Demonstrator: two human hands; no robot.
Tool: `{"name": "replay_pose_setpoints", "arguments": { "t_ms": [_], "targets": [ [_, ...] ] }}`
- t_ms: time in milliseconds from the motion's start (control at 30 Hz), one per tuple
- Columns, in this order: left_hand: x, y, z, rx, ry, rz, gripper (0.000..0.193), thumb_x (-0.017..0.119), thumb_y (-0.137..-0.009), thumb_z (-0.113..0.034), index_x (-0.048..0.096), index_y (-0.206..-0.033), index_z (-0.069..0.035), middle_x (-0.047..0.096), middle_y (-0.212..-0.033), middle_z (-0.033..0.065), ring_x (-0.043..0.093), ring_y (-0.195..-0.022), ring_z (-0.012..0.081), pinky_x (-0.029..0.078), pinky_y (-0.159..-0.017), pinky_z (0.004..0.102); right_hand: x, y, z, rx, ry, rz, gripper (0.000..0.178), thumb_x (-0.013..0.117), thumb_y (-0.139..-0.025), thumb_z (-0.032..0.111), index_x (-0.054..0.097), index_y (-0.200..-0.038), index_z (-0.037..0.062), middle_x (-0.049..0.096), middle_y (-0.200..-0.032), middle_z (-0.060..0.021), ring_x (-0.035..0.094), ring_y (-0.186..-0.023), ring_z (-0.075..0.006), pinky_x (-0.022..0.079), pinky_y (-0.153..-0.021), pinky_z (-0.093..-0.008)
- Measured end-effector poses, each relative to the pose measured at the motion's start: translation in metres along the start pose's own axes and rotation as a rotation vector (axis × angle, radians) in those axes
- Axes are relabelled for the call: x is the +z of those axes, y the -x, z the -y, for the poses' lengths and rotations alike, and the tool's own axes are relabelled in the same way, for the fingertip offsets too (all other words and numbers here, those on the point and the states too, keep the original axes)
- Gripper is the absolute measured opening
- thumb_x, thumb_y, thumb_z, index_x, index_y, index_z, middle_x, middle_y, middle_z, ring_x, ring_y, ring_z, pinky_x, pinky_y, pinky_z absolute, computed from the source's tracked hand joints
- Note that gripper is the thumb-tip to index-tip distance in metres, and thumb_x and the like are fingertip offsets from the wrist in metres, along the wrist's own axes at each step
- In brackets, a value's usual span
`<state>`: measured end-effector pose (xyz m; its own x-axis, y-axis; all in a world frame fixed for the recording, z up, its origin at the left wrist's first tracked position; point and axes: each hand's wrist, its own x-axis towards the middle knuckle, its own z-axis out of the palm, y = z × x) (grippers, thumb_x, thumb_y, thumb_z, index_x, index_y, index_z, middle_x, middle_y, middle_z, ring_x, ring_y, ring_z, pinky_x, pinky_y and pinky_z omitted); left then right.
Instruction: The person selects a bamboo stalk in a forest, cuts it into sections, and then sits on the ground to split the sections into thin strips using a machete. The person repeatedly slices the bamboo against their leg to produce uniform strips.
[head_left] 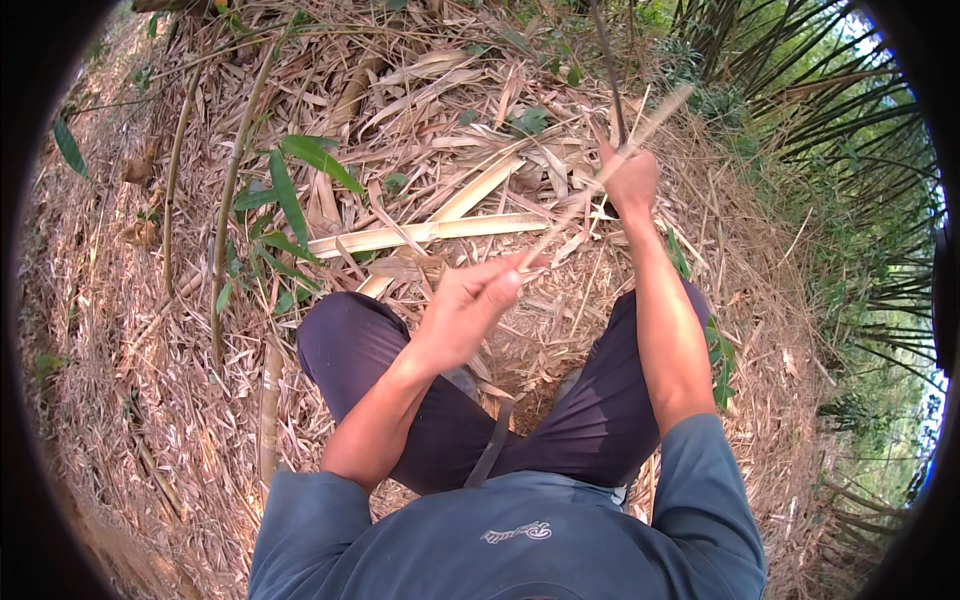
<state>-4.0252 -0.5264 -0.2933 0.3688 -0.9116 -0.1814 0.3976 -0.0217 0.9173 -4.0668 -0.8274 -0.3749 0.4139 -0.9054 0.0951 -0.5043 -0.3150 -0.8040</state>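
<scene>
My left hand is closed, thumb against fingers, on the near end of a thin pale bamboo strip. From there the strip slants up and to the right, slightly blurred, across my right hand and beyond it. My right hand is wrapped round the lower end of a long, thin, dark blade-like tool that points away from me; its exact kind cannot be made out. Whether the right fingers also press on the strip is hidden. Two wider pale split pieces lie crossed on the ground beyond my left hand.
Dry fallen leaves cover the ground around my bent legs. Thin upright stems with green leaves stand at the left. Dense bamboo stalks rise at the far right. A dark strap lies between my thighs.
</scene>
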Motion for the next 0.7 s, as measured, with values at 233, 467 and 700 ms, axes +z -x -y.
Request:
{"name": "replay_pose_setpoints", "arguments": {
  "t_ms": [233,467,700],
  "targets": [
    [-0.038,-0.032,0.01,0.196,0.146,-0.329,0.027,0.056,-0.1,-0.024,0.051,-0.119,-0.007,0.067,-0.111,0.0135,0.057,-0.112,0.02,0.038,-0.102,0.0403,0.005,0.051,0.021,0.477,-0.927,0.332,0.027,0.066,-0.089,0.025,0.057,-0.073,0.0058,0.041,-0.05,0.004,0.037,-0.039,-0.0085,0.031,-0.04,-0.0263],
    [-0.051,-0.041,0.004,0.317,0.414,-0.382,0.009,0.057,-0.1,-0.019,0.053,-0.107,-0.017,0.056,-0.136,0.0158,0.06,-0.114,0.0196,0.049,-0.092,0.032,0.002,0.107,0.072,0.239,-0.759,0.759,0.034,0.071,-0.091,0.035,0.064,-0.093,0.0011,0.042,-0.055,0.0087,0.033,-0.042,-0.0011,0.025,-0.04,-0.0199],
    [-0.041,-0.039,0.012,0.298,0.38,-0.384,0.011,0.059,-0.098,-0.015,0.055,-0.108,-0.014,0.054,-0.138,0.0177,0.062,-0.114,0.0233,0.055,-0.089,0.0305,0.002,0.109,0.077,0.349,-1.11,0.675,0.026,0.076,-0.087,0.02,0.061,-0.095,0.0002,0.048,-0.061,0.0066,0.04,-0.048,-0.0015,0.031,-0.042,-0.0202]
  ]
}}
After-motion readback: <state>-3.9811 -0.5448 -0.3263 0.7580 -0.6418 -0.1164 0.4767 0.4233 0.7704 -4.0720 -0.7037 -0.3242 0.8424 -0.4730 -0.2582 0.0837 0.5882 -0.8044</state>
